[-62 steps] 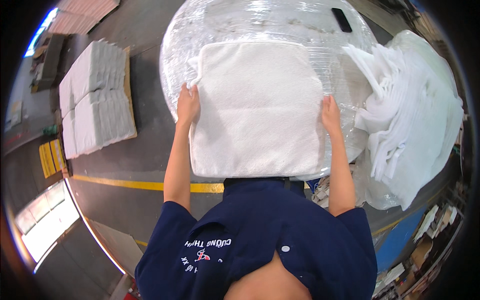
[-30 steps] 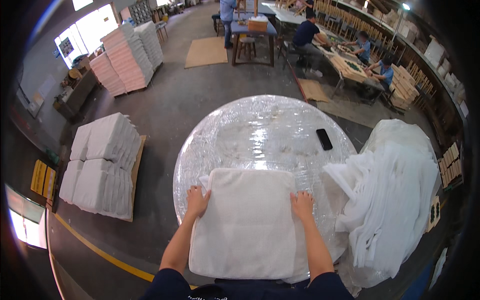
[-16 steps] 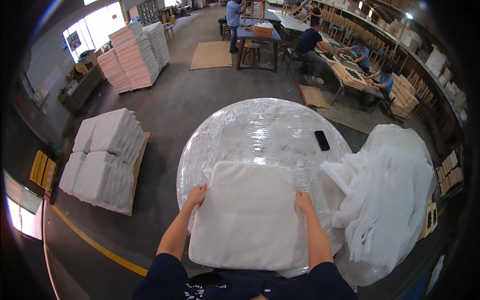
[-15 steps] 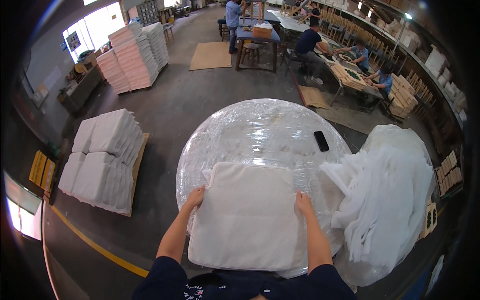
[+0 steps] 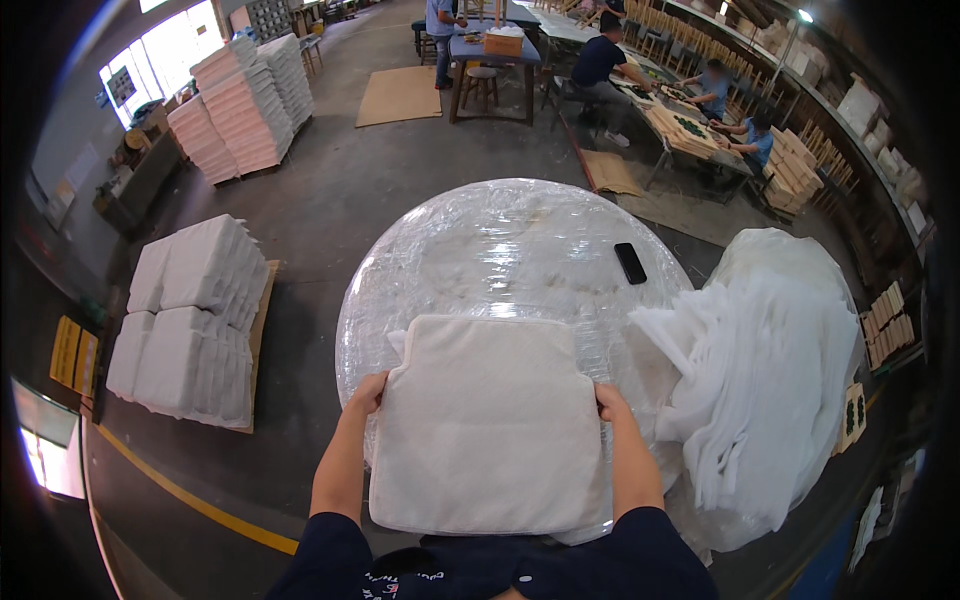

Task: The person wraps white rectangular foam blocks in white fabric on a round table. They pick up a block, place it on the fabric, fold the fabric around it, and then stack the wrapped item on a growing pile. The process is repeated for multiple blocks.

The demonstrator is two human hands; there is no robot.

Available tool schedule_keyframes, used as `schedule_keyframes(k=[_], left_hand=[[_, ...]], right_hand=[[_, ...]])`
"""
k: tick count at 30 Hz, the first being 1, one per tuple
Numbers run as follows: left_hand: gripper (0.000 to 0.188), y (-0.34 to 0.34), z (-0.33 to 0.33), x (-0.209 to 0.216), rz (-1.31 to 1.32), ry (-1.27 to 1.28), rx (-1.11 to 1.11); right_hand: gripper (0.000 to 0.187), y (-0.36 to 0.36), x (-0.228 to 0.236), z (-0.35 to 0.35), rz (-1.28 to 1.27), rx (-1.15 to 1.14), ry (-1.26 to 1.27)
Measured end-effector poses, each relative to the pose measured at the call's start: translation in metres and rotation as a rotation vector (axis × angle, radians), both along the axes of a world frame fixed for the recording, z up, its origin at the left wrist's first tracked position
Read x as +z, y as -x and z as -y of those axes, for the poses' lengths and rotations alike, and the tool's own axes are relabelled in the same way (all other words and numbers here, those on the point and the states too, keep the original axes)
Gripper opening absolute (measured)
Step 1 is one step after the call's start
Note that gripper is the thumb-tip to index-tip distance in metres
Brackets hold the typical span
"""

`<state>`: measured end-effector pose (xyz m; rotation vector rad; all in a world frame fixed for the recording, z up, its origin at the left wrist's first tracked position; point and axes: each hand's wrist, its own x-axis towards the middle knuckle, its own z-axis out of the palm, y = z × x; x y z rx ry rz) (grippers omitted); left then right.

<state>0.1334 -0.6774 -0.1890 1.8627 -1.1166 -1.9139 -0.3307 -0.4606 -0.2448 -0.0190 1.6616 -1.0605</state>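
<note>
An off-white, T-shaped seat cushion [image 5: 490, 430] lies in front of me, its narrower end pointing away. My left hand [image 5: 370, 391] grips its left edge near the notch, fingers closed and partly tucked under it. On the opposite edge my right hand [image 5: 608, 402] is closed at the matching notch. Beneath the cushion is a round table [image 5: 460, 230] wrapped in shiny clear film. A small white tip of material pokes out beside the cushion's upper left corner.
A black phone [image 5: 630, 263] rests on the film. To the right bulges a bag of white sheet padding [image 5: 760, 390]. Stacked white cushions [image 5: 190, 310] stand on a board at left, with taller stacks [image 5: 240, 110] behind. Several people work at benches [image 5: 690, 140] far right.
The whole view has shifted slightly, so the background sits a little higher and further left. Both hands still hold the cushion's sides; the right hand has turned inward somewhat.
</note>
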Motion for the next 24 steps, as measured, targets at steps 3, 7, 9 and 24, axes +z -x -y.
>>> schedule_keyframes(k=[3, 7, 9, 24], left_hand=[[0.035, 0.011, 0.001, -0.007, -0.211, -0.125, 0.100], [0.030, 0.011, 0.008, -0.005, 0.098, 0.177, 0.035], [0.029, -0.003, 0.018, 0.002, 0.269, 0.387, -0.157], [0.025, 0.011, 0.009, -0.037, 0.446, 0.707, -0.136]], right_hand=[[0.027, 0.016, 0.002, 0.007, -0.021, 0.084, -0.040], [0.027, 0.018, 0.000, 0.012, -0.102, 0.185, -0.110], [0.025, 0.002, -0.003, 0.018, -0.286, 0.186, -0.114], [0.023, 0.011, -0.029, 0.013, -1.058, 0.538, -0.059]])
